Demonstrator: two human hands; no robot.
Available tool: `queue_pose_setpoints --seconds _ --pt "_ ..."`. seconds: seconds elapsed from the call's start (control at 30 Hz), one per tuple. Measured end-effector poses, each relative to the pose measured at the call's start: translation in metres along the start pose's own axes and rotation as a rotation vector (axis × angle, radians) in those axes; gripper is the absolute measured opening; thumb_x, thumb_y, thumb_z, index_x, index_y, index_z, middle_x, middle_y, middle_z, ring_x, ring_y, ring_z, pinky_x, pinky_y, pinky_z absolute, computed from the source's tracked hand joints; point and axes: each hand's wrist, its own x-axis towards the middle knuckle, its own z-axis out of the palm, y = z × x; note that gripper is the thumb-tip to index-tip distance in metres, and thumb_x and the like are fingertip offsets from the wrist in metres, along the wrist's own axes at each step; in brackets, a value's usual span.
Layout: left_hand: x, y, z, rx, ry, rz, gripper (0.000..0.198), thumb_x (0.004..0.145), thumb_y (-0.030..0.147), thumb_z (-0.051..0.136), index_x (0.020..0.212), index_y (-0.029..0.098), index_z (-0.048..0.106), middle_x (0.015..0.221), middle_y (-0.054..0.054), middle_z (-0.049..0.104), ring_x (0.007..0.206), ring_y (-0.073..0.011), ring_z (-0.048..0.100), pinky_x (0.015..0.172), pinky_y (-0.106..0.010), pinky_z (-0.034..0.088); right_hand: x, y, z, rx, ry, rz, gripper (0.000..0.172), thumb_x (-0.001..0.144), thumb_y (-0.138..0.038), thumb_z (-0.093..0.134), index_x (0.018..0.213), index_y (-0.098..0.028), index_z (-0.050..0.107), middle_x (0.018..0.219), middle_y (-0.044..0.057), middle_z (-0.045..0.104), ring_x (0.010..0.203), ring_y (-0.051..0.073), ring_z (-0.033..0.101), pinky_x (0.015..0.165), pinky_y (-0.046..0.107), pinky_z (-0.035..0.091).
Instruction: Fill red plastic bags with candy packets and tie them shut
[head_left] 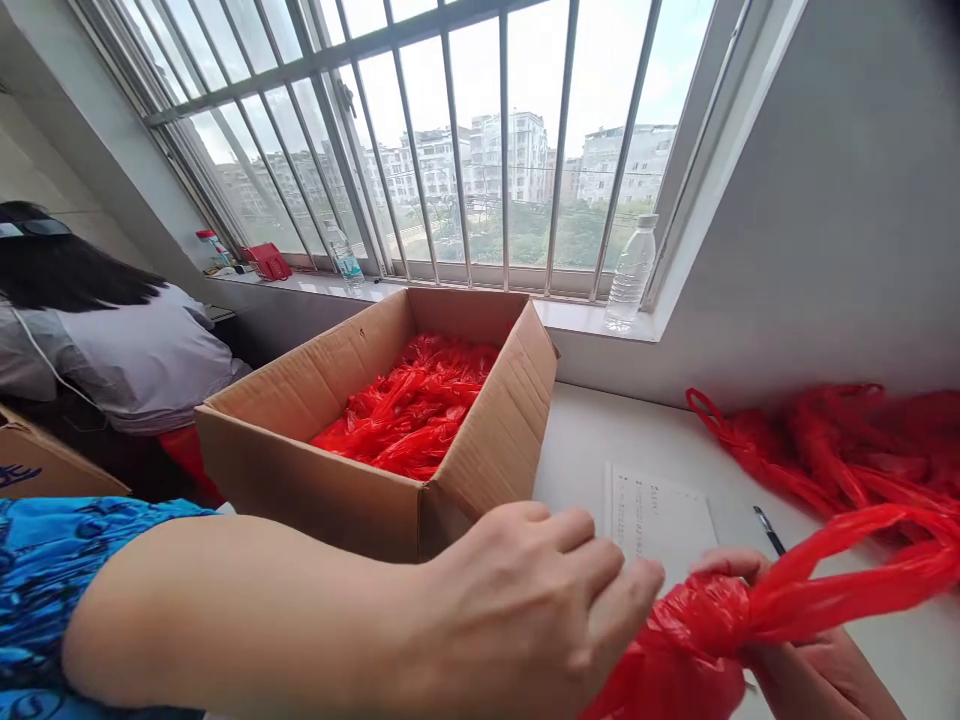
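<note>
My left hand (540, 600) reaches across the front of the view, its fingers curled onto the knotted neck of a red plastic bag (697, 630). Under the bag my right hand (795, 660) grips the same bag from below, only some fingers showing. The bag's twisted handles stretch out to the right edge. Just behind my hands stands an open cardboard box (495, 450) filled with several folded red plastic bags (412, 400).
A loose pile of red bags (847, 440) lies on the white table at the right. A printed sheet of paper (660, 515) and a pen (769, 530) lie near my hands. Water bottles (630, 275) stand on the window sill. Another person (112, 350) sits at the left.
</note>
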Motion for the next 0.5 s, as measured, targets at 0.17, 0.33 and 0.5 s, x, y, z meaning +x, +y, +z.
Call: queue_pose_setpoints --seconds 0.17,0.33,0.5 --pt "0.022 0.015 0.011 -0.161 -0.153 -0.089 0.027 0.087 0.031 0.059 0.11 0.024 0.049 0.082 -0.001 0.069 0.062 -0.0188 0.063 0.045 -0.028 0.039 -0.01 -0.031 0.014 0.106 0.022 -0.023 0.036 0.084 -0.056 0.063 0.102 -0.024 0.062 0.079 0.007 0.071 0.061 0.023 0.068 0.056 0.032 0.058" --pt "0.021 -0.003 -0.032 -0.478 -0.008 -0.206 0.041 0.083 0.017 0.054 0.121 0.028 0.043 0.081 0.004 0.065 0.058 -0.0102 0.057 0.052 -0.022 0.044 -0.023 -0.023 -0.002 0.006 0.225 -0.052 0.032 0.084 -0.055 0.064 0.099 -0.026 0.064 0.094 0.01 0.072 0.08 0.028 0.071 0.065 0.033 0.062" --pt "-0.005 -0.04 -0.115 -0.252 0.514 -0.546 0.031 0.09 0.039 0.045 0.117 0.028 0.057 0.091 0.002 0.063 0.068 -0.0112 0.06 0.054 -0.02 0.045 -0.021 0.002 -0.038 -0.037 0.325 -0.113 0.028 0.087 -0.047 0.062 0.107 -0.027 0.064 0.102 0.008 0.072 0.093 0.027 0.071 0.078 0.035 0.064"
